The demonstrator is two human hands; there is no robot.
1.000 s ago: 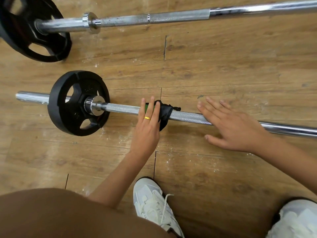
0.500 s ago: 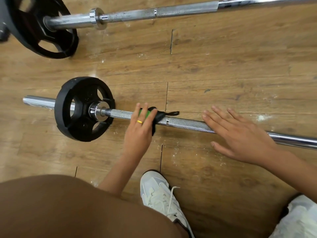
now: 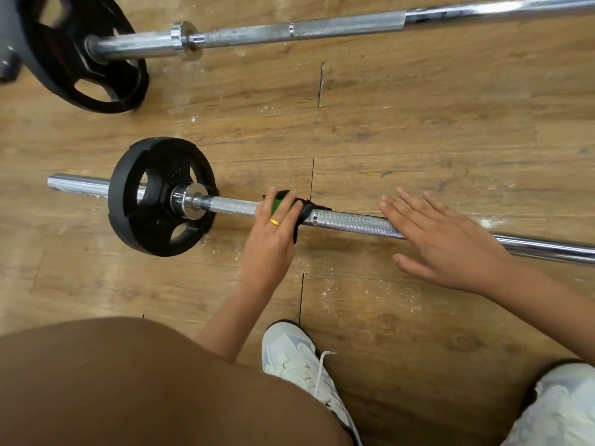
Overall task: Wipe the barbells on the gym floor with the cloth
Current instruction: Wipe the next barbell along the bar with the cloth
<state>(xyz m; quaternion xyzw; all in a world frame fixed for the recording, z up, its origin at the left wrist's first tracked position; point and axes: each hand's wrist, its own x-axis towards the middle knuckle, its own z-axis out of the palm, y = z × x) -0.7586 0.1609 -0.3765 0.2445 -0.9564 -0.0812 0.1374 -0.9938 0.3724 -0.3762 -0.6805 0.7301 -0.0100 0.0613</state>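
Note:
The near barbell [image 3: 351,220] lies across the wooden floor, with a small black plate [image 3: 154,226] on its left end. A black and green cloth [image 3: 306,211] is wrapped over the knurled bar just right of the collar. My left hand [image 3: 270,239], wearing a gold ring, lies over the cloth with its fingers folded over the bar and grips it; the thumb is hidden. My right hand [image 3: 444,246] rests flat on the bar further right, fingers straight and spread.
A second barbell [image 3: 322,29] lies parallel at the back, its larger black plate [image 3: 80,69] at the upper left. White chalk dust speckles the floor. My knee [image 3: 128,387] and white shoes [image 3: 302,362] fill the bottom edge.
My left hand has slid the cloth a little left along the bar toward the plate, uncovering the ring mark on the bar. My right hand stays flat on the bar.

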